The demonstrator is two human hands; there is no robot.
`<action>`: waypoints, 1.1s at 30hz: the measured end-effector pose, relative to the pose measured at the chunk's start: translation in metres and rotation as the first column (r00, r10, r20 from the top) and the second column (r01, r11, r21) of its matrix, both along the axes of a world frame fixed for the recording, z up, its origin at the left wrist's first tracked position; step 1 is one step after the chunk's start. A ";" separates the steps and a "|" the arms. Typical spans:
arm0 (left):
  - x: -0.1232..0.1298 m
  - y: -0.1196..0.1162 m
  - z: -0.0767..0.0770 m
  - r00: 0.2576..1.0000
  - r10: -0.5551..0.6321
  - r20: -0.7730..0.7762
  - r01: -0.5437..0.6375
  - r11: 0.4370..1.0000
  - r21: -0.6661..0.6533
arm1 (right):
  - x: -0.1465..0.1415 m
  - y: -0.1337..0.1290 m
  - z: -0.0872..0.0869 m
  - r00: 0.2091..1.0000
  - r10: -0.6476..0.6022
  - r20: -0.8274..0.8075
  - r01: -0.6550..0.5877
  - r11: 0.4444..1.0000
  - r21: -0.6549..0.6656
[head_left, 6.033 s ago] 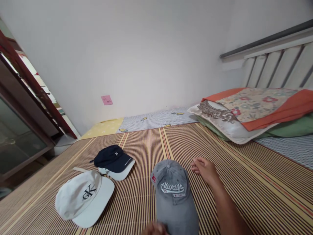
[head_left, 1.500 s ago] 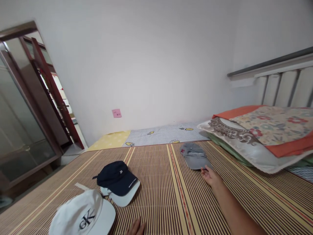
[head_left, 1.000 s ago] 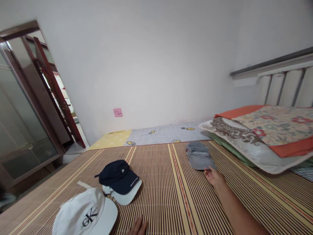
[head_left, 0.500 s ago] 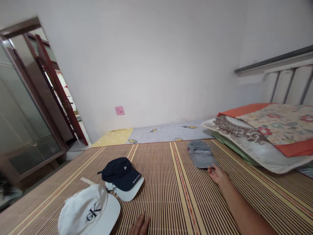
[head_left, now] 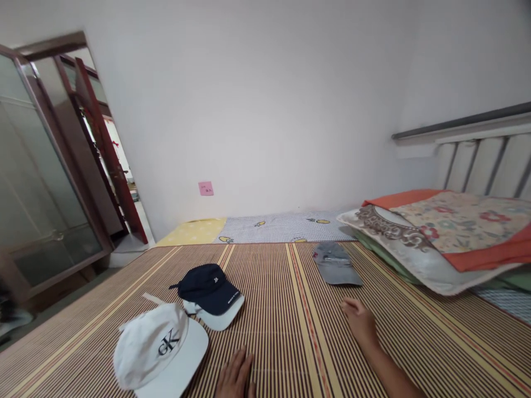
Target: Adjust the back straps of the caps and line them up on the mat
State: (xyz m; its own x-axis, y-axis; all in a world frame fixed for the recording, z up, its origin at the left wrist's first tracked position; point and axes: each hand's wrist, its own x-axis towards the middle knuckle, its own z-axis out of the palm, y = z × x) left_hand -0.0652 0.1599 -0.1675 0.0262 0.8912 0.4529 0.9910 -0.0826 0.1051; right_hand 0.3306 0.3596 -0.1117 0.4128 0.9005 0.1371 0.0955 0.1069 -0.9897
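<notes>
My left hand [head_left: 235, 375] lies flat on the striped mat [head_left: 274, 309], fingers stretched out and holding nothing. To its left rests a white baseball cap [head_left: 151, 345] with dark letters on its front. Behind that, a navy cap [head_left: 207, 284] sits stacked on another cap whose pale brim [head_left: 226, 318] sticks out below. My right hand [head_left: 360, 320] is just in front of a grey cap [head_left: 336, 264], apart from its brim. The fingers of this hand are curled in, with nothing visible in them.
Pillows [head_left: 415, 260] with a floral cover [head_left: 477, 221] on top are piled at the right, near a headboard [head_left: 489, 163]. Patterned cloth [head_left: 269, 226] shows between mat and white wall. A pink note [head_left: 206, 188] is on the wall. A doorway stands at the left.
My right hand has let go of the grey cap's brim and drawn back toward me. The grey cap stays on the mat. The view has shifted slightly.
</notes>
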 end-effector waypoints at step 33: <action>0.028 -0.026 0.076 0.987 -0.045 0.155 0.062 0.992 -0.112 | -0.100 -0.246 0.003 0.313 0.354 0.881 -0.326 0.912 -0.250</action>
State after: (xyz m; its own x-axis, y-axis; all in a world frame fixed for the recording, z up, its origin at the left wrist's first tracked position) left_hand -0.0376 0.1334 -0.0911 0.0142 0.9370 0.3491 0.9573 -0.1135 0.2658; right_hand 0.2311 0.1140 -0.1084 -0.2870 0.9382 0.1933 0.8779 0.3384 -0.3389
